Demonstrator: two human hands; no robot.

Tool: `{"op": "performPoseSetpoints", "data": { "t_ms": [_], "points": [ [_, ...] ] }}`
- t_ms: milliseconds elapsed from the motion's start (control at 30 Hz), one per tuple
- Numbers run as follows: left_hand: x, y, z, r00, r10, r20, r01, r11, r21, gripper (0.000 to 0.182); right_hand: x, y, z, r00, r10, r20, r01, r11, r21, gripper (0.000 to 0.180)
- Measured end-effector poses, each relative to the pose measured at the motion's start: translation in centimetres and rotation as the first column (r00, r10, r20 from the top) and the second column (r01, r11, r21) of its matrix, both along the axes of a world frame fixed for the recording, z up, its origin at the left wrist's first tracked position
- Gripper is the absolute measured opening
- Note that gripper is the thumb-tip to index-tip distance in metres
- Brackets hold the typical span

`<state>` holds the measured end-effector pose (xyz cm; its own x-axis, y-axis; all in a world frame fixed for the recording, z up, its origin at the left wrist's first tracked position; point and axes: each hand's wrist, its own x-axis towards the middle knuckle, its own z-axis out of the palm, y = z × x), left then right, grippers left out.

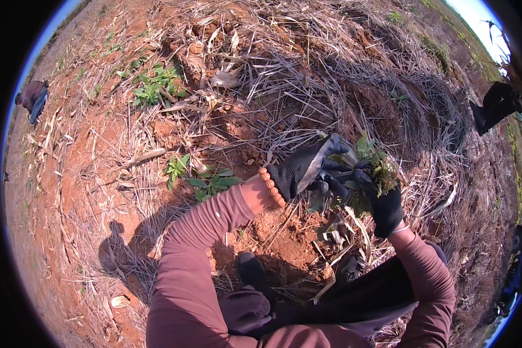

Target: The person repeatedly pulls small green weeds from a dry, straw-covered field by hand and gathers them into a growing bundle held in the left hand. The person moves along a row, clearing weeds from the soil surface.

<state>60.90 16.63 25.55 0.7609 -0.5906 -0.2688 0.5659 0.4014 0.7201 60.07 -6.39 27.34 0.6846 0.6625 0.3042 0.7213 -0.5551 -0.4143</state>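
Both hands wear black knit gloves and meet in front of me, right of the middle of the view. My right hand (385,202) grips a bunch of green leafy plants (385,172), whose leaves stick up above the glove and hang below it. My left hand (306,167), with a beaded bracelet (272,187) at its wrist, reaches across from the left. Its fingers are at the plants' stems beside the right hand; whether they are closed on them I cannot tell. Under the hands lie dry leaves and straw on reddish soil (287,239).
Low green plants (217,182) grow left of my left forearm, and a larger leafy one (156,87) stands farther off. Dry straw (282,82) covers much of the ground. A person (34,100) bends over at the far left. A blue vehicle-like object (515,256) shows at the right rim.
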Motion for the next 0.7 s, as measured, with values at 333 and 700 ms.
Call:
{"op": "performPoseSetpoints", "data": {
  "t_ms": [333, 700],
  "points": [
    [0.1, 22.6, -6.7, 0.717, 0.624, 0.311, -0.661, 0.465, 0.589, 0.030, -1.4, -5.5, 3.9, 0.986, -0.163, -0.040, 0.144, 0.943, -0.299, 0.049],
    [-6.9, 28.4, -22.9, 0.981, -0.188, 0.052, -0.108, -0.303, 0.947, 0.030, -3.6, -5.7, 3.8, 0.989, -0.073, -0.125, 0.013, 0.903, -0.429, 0.049]
  ]
}}
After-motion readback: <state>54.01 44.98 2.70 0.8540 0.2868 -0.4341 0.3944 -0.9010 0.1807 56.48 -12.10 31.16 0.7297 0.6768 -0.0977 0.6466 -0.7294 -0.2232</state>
